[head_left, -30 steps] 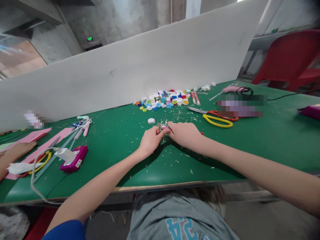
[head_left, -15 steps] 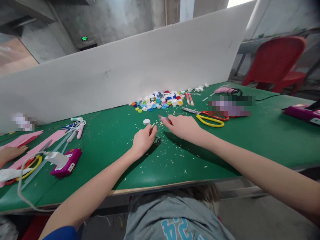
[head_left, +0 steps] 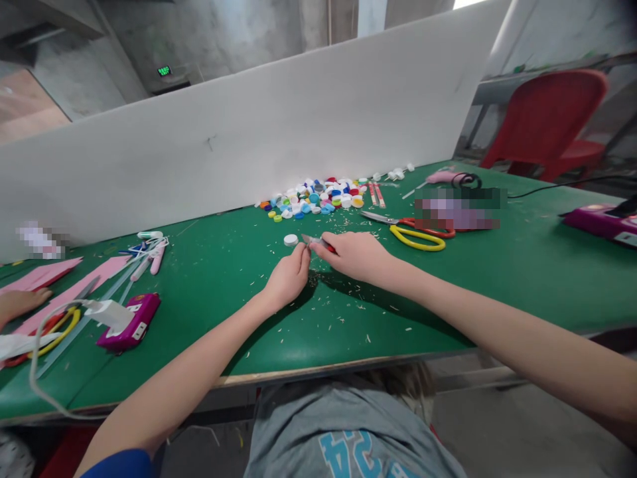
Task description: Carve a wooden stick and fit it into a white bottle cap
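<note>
My right hand (head_left: 354,255) is closed around a utility knife (head_left: 330,248) with a red handle, its blade pointing left over my left fingertips. My left hand (head_left: 288,275) is pinched on a small pale wooden stick, which the fingers and blade now mostly hide. The two hands meet a little above the green table. Just beyond the left fingers lies a white bottle cap (head_left: 290,239). Thin pale shavings (head_left: 359,289) are scattered on the table below and around both hands.
Behind are a pile of coloured bottle caps (head_left: 318,197) and red-and-white packets (head_left: 377,194). Scissors (head_left: 417,237) lie at right, near a pink glue gun (head_left: 444,177). At left are a purple power strip (head_left: 132,323), pink sheets (head_left: 102,275) and another person's hand (head_left: 22,305).
My right hand has moved slightly left, bringing the knife blade from apart to over the left fingertips and the stick. My left hand stays nearly in place, still pinched.
</note>
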A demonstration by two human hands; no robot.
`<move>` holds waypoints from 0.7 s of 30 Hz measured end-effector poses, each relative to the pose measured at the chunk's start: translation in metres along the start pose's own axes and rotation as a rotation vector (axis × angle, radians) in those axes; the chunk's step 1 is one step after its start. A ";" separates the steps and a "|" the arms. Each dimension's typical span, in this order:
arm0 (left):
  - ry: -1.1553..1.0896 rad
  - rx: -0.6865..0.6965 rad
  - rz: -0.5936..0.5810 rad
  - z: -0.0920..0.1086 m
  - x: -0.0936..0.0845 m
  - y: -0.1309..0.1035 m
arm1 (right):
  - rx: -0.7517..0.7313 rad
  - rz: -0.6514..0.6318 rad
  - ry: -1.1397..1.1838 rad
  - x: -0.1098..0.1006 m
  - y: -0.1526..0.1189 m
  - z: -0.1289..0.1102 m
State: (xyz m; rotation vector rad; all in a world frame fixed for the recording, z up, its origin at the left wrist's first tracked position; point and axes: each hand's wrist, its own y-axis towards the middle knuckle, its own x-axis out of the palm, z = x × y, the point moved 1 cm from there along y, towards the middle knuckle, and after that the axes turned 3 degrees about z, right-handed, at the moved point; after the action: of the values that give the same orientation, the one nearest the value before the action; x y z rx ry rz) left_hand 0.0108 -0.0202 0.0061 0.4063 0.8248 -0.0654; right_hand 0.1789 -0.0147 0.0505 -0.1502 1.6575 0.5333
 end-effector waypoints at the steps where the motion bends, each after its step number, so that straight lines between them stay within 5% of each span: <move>1: -0.010 0.001 -0.003 0.000 0.000 0.000 | -0.020 -0.012 0.006 0.001 0.000 -0.001; 21: -0.171 -0.016 -0.028 -0.003 -0.001 -0.001 | -0.040 -0.076 0.025 0.004 0.000 0.000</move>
State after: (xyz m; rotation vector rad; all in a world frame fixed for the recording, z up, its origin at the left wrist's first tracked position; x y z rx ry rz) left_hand 0.0078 -0.0198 0.0052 0.3690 0.6625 -0.1176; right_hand 0.1777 -0.0138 0.0462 -0.2489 1.6591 0.5090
